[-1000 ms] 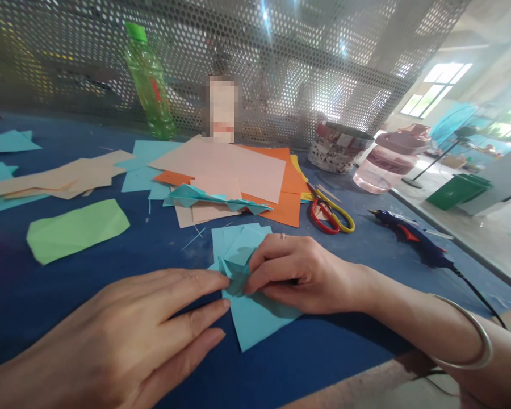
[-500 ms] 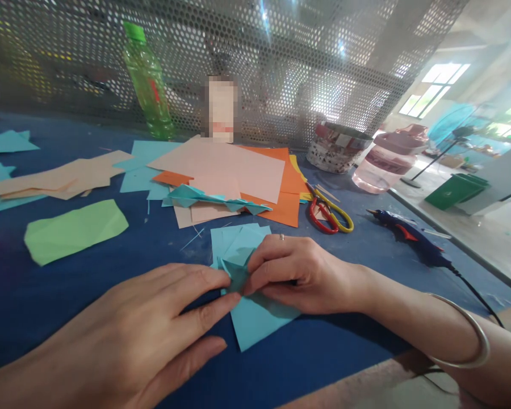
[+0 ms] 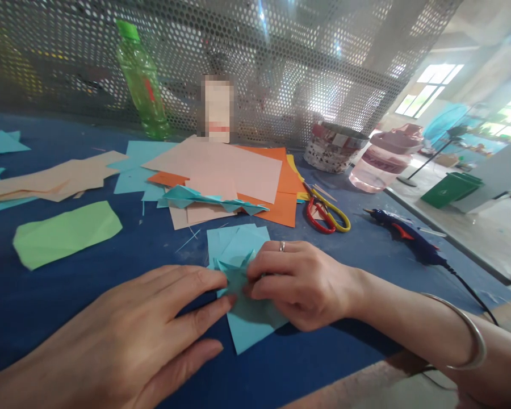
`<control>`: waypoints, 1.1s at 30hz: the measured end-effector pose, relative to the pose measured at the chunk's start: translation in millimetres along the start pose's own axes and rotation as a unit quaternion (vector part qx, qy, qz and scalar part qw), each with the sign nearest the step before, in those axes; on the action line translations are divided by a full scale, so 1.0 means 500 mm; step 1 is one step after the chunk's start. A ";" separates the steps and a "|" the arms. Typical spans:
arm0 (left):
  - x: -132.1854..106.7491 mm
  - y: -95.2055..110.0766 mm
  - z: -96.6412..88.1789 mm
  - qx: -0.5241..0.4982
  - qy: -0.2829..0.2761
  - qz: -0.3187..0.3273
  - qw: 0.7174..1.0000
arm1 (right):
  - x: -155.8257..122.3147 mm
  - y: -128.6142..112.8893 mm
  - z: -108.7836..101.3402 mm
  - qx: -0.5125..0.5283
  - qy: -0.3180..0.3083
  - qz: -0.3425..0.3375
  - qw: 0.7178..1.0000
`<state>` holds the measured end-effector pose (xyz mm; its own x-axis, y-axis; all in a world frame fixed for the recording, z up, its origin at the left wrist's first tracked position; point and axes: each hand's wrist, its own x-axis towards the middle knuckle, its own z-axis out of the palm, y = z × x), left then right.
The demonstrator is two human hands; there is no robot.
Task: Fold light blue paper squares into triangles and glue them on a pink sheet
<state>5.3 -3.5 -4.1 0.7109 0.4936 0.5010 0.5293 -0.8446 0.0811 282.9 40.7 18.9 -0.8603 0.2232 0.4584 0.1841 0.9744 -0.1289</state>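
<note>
Light blue paper [image 3: 247, 329] lies on the table before me, its far part folded with small raised points. My left hand [image 3: 140, 318] is open, fingers stretched out, the tips of two fingers resting on the left side of this paper. Curled and pinched, my right hand [image 3: 302, 284] grips the folded part of the blue paper from the right; its fingertips partly hide the fold. More light blue sheets [image 3: 238, 236] lie just beyond, under or against the folded one.
Behind are stacked pink paper [image 3: 238, 165] and orange paper [image 3: 290, 210]. Scissors [image 3: 327, 211] and a glue gun [image 3: 409, 236] lie right. A green bottle [image 3: 142, 85], a tub [image 3: 334, 147] and a pink water bottle [image 3: 381, 162] stand farther back. Green paper [image 3: 68, 233] lies left.
My right hand has turned slightly and come a little nearer to me, its fingers more curled. My left hand has hardly moved. The view has shifted slightly.
</note>
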 end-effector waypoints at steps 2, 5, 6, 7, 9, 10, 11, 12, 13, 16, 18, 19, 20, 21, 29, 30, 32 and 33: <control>0.000 -0.001 0.001 0.003 -0.002 0.013 1.000 | -0.001 0.004 0.000 -0.009 0.010 0.004 1.000; -0.001 0.000 0.001 -0.003 -0.016 0.001 1.000 | -0.002 0.009 -0.001 -0.026 0.018 0.009 0.999; -0.001 0.002 0.001 -0.006 -0.019 -0.007 1.000 | -0.002 0.009 -0.002 -0.031 0.022 0.005 0.999; 0.000 0.003 0.001 -0.008 -0.017 -0.011 1.000 | -0.002 0.010 -0.003 -0.034 0.025 0.002 0.999; 0.001 0.006 0.000 -0.010 -0.007 -0.014 1.000 | -0.002 0.008 -0.004 -0.041 0.027 -0.001 0.999; 0.002 0.006 -0.001 -0.010 -0.001 -0.015 1.000 | -0.002 0.007 -0.004 -0.044 0.027 -0.002 0.999; 0.003 0.007 -0.002 -0.010 0.002 -0.014 1.000 | -0.002 0.005 -0.003 -0.047 0.027 -0.004 0.999; 0.004 0.007 -0.003 -0.008 0.002 -0.013 1.000 | -0.002 0.003 -0.003 -0.050 0.025 -0.006 0.998; 0.005 0.006 -0.004 -0.006 0.000 -0.012 1.000 | -0.002 0.001 -0.002 -0.051 0.023 -0.007 0.998; 0.008 0.006 -0.007 -0.007 -0.006 -0.010 1.000 | -0.002 -0.003 0.000 -0.052 0.012 -0.002 0.999; 0.007 0.005 -0.007 -0.013 -0.004 -0.013 1.000 | -0.001 -0.004 -0.001 -0.057 0.006 0.000 0.998; 0.007 0.005 -0.007 -0.014 -0.003 -0.015 1.000 | -0.001 -0.004 -0.002 -0.062 0.003 -0.003 0.998; 0.006 0.004 -0.007 -0.014 -0.002 -0.017 1.000 | -0.001 -0.005 -0.003 -0.068 0.002 -0.007 0.998; 0.005 0.004 -0.007 -0.014 -0.002 -0.016 1.000 | -0.001 -0.005 -0.004 -0.074 0.002 -0.011 0.997; 0.001 0.003 -0.007 -0.002 0.004 -0.007 1.000 | -0.001 -0.012 -0.003 -0.078 -0.001 -0.012 0.997; 0.000 0.003 -0.007 -0.003 0.004 -0.009 1.000 | 0.000 -0.012 -0.003 -0.073 -0.004 -0.008 0.997; -0.003 0.000 -0.005 0.000 0.005 -0.014 1.000 | 0.001 -0.010 -0.003 -0.070 -0.005 -0.001 0.998; -0.005 -0.002 -0.004 0.002 0.008 -0.015 1.000 | 0.001 -0.009 -0.004 -0.067 -0.002 0.002 0.998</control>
<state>1.9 -4.2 -3.6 0.6879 0.5147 0.5117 0.5517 -0.8289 0.0922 282.5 36.3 21.3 -0.8617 0.2267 0.4539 0.2489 0.9685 -0.0112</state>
